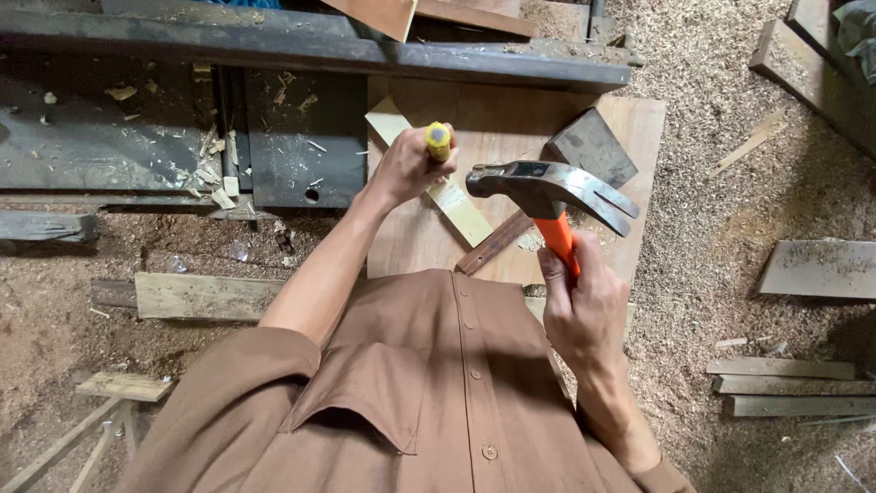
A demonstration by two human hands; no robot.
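Note:
My right hand (584, 306) grips the orange handle of a claw hammer (547, 187), its steel head raised, face toward the left and claw to the right. My left hand (408, 164) is closed around a tool with a yellow handle end (438, 139), held upright over a pale wooden strip (452, 196). That strip lies on a plywood board (497, 123), crossed by a darker wooden strip (493, 245). The hammer head hangs just right of the yellow handle. The tool's tip is hidden by my hand.
A grey stone block (593, 146) sits on the plywood's far right. A dark metal machine frame (182, 110) fills the upper left. Sawdust (712, 183) covers the ground on the right. Planks lie at the right (812, 269), lower right (785, 388) and left (196, 297).

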